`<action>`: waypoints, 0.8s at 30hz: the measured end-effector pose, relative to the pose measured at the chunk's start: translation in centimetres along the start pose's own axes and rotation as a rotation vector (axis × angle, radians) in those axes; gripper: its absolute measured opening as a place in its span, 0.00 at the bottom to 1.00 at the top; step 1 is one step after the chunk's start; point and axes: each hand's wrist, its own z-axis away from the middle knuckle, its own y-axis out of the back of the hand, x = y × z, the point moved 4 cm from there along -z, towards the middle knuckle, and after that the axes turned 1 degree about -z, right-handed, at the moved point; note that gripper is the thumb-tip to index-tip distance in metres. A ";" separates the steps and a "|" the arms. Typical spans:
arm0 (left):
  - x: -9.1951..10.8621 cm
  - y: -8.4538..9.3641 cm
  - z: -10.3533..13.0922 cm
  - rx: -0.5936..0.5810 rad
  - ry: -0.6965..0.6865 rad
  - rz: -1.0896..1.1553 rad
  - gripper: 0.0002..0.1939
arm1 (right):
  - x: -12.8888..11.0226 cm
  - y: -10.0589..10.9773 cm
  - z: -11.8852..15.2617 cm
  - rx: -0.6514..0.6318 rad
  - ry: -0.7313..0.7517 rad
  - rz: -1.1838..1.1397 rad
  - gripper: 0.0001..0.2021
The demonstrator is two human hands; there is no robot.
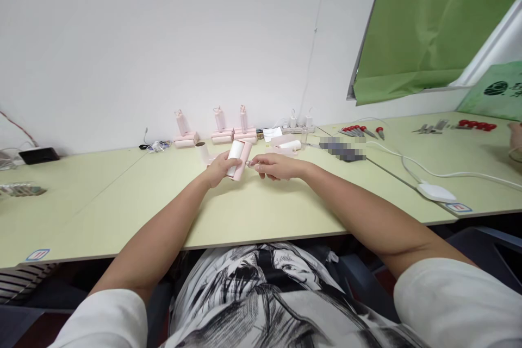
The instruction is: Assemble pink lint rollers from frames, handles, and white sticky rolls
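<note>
My left hand (218, 169) is wrapped round a lint roller with a white paper roll (235, 156) and a pink case (243, 162), held tilted above the table. My right hand (274, 166) is close to the pink case's right side, its fingertips pinching a small shiny piece (250, 164) too small to name. Just behind my left hand stands a white tube (201, 151) with a dark open end. Further right lie another white roll (290, 145) and a pink case part (281, 140).
Pink rollers (186, 140) with upright clear-pink handles (219, 119) line the wall. A power strip (299, 129), a dark blurred object (342, 149), red-ended tools (359, 131) and a white cabled pad (436, 192) are on the right. A black box (39, 155) is far left. Another person's hand (516, 136) shows at the right edge.
</note>
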 end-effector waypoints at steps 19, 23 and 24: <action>0.3 -0.6 0.5 0.050 -0.037 -0.194 0.17 | 0.0 -1.4 -1.1 0.169 0.120 0.151 0.13; 0.4 -0.3 0.3 0.104 -0.076 -0.282 0.16 | 0.3 -1.4 -1.4 0.185 0.129 0.112 0.13; 0.5 -0.1 0.3 0.149 -0.112 -0.324 0.17 | 0.4 -1.2 -1.4 0.200 0.134 0.100 0.13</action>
